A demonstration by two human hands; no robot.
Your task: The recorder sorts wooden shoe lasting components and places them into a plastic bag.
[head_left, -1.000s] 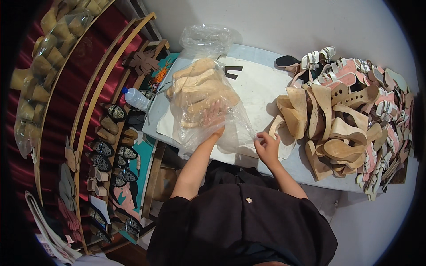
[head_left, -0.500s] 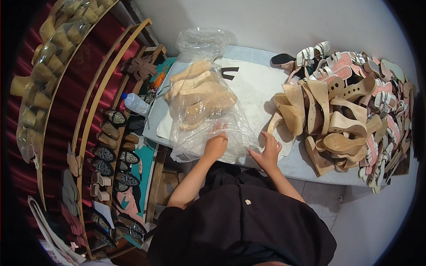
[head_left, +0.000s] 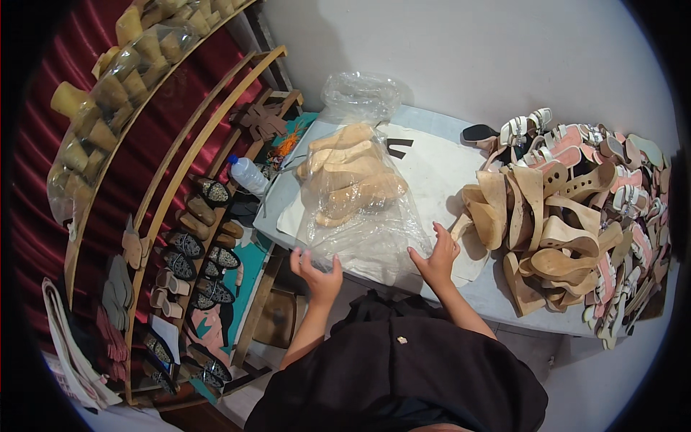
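A clear plastic bag (head_left: 367, 241) lies on the table, its near end spreading toward the front edge. Inside it are several pale wooden wedge soles (head_left: 363, 189). My left hand (head_left: 317, 277) hovers off the bag's near left corner with fingers apart and nothing in them. On the other side, my right hand (head_left: 436, 261) is open by the bag's near right edge; whether its thumb touches the plastic I cannot tell. A heap of bare wooden wedge soles (head_left: 561, 230) sits to the right of my right hand, one of them close behind its fingertips.
White and pink sandals (head_left: 576, 147) are piled at the far right against the wall. To the left, wooden racks (head_left: 167, 189) hold shoes and bagged heel blocks (head_left: 108, 119). A water bottle (head_left: 247, 175) stands beside the table (head_left: 461, 133). Another crumpled plastic bag (head_left: 360, 93) lies behind.
My left hand has left the plastic bag and drawn back to the left, fingers now spread. The right hand stays near the bag's right edge. The whole view has shifted a little.
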